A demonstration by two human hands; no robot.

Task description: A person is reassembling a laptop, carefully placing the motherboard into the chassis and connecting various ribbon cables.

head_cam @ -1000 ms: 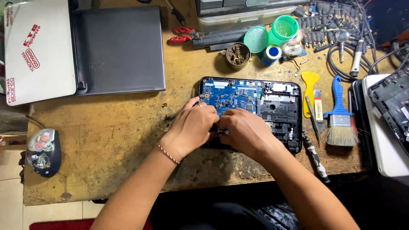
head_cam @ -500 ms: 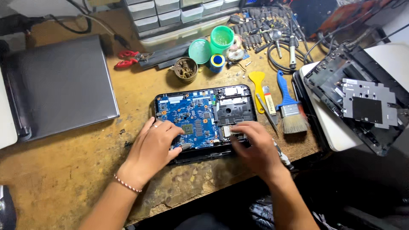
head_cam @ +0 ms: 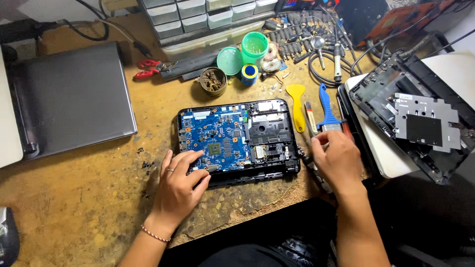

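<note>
**Opened laptop base under the left hand, right hand among the tools**

As we look down from the head camera, the containers sit at about twelve o'clock from the opened laptop base: a round metal tin packed with brownish wire wool, a green cup whose contents we cannot make out, its green lid lying flat beside it, and a small blue-and-yellow spool just at the cup's foot. Beyond them a row of clear plastic drawer boxes lines the back of the wooden bench; what they hold is too blurred for us to tell.

The laptop base lies flat at the bench centre, its blue circuit board exposed on its nine o'clock half. Our left hand rests at the base's seven o'clock corner, fingers spread and laid flat on the board's near edge, gripping nothing. Our right hand lies at three o'clock of the base, just clear of it, fingers curled loosely over the lower end of the blue-handled brush; whether it actually grips anything we cannot tell. A yellow pry tool lies between brush and base. A closed grey laptop sits at nine o'clock, a dismantled black chassis at three o'clock.
</note>
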